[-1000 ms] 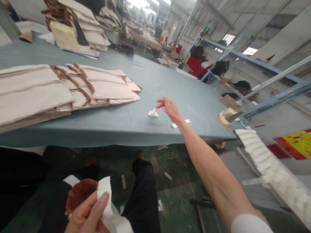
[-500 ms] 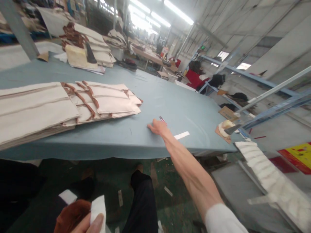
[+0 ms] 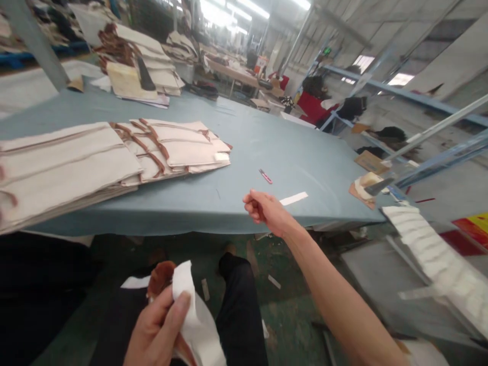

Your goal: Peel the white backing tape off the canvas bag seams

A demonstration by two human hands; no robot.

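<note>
My right hand [image 3: 264, 209] hovers over the front edge of the blue-grey table [image 3: 267, 147] with its fingers curled shut. The small crumpled white scrap that lay there no longer shows on the table, and the curled fingers hide whatever is in them. A thin red tool [image 3: 266, 176] and a white paper strip [image 3: 293, 199] lie on the table just beyond that hand. Low in front of me, my left hand [image 3: 158, 330] pinches a white fabric piece [image 3: 190, 315] together with a brown piece [image 3: 160, 274] over my dark trousers.
Stacks of cream canvas bags with brown straps [image 3: 171, 147] lie on the table's left half, with more piles [image 3: 141, 66] at its far end. A white ribbed roll [image 3: 430, 249] and blue metal racks [image 3: 438, 162] stand to the right. Scraps litter the green floor [image 3: 282, 300].
My right hand reached out, closed over the crumpled white scrap on the table and drew back toward the edge with fingers curled. The scrap is gone from the table. My left hand rose slightly.
</note>
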